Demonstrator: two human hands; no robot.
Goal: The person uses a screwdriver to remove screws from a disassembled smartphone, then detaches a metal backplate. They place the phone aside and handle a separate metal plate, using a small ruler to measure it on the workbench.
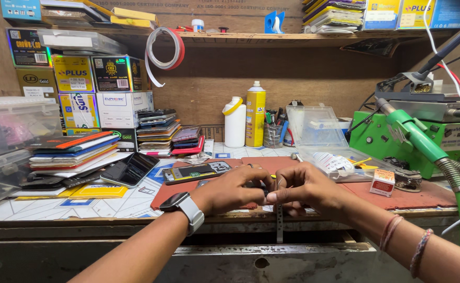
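Two bare forearms reach in from the bottom edge and meet at the front of a workbench, the left one wearing a smartwatch with a pale strap, the right one thread bands at the wrist. Both hands are curled shut, fingertips pinched together at the middle: the left hand and the right hand grip between them a thin perforated metal strip, which hangs straight down from the pinch over the bench's front edge. What else the fingers may enclose cannot be told. Under the hands lies a reddish-brown work mat. Just beyond the left hand a phone rests flat on the mat, and further left a dark phone lies tilted near a stack of flat phone cases and covers. Near the right hand sits a small red-and-white box, beside an open clear plastic case. Behind the mat stand a white bottle and, touching it, a yellow spray can. At the far right a green hose curves down in front of a green bench machine. Printed cartons are stacked at the left against the wooden back wall, and a roll of red-edged tape hangs from the shelf above.
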